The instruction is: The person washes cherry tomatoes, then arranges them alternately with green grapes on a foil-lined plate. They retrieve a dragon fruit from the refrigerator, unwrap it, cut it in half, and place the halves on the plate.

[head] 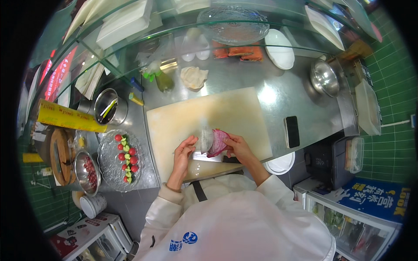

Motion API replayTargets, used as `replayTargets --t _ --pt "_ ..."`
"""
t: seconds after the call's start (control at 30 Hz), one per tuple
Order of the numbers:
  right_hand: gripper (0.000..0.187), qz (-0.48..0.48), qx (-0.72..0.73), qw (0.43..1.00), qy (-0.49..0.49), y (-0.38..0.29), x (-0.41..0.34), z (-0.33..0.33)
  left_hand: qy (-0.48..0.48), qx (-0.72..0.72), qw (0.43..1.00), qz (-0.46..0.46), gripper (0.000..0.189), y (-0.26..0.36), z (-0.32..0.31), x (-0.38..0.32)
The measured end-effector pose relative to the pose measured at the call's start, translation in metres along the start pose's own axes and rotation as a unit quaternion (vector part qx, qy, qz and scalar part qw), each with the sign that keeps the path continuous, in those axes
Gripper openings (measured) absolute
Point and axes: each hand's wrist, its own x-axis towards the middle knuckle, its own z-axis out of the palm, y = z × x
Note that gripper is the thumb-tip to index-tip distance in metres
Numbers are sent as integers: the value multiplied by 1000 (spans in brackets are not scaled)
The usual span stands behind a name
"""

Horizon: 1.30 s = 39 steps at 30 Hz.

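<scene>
My right hand [240,148] holds a piece of dragon fruit by its pink peel [218,143]. The pale, speckled flesh [206,141] faces left and looks partly separated from the peel. To the left of the flesh is my left hand [184,153], its fingers apart and lightly bent, with nothing in it. Beneath both hands lies a large cream cutting board [199,111]. A knife rests near the board's front edge, its broad metal blade [206,156] below the fruit and its dark handle [231,160] partly hidden by my right hand.
On the left stand a glass platter [107,163] of cherry tomatoes and green pieces, a metal bowl [78,173] with red chunks, and a metal pot [122,111]. A phone [293,130] lies to the right. A crumpled cloth [194,77] sits behind the board, under glass shelving.
</scene>
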Motion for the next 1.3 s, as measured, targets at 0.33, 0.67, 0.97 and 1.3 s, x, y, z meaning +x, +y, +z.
replayTargets --t 0.33,0.67,0.97,1.3 --pt "25 -34 -178 981 62 1 29 0 -35 104 989 95 46 -66 20 40" --pt "28 -158 -502 838 146 -4 65 6 19 443 841 310 55 -63 34 54" --pt "38 -117 -526 841 41 -13 79 22 -49 571 718 396 70 -56 26 63" --pt "24 11 -286 955 -74 -25 82 -33 -44 614 697 367 64 -72 22 78"
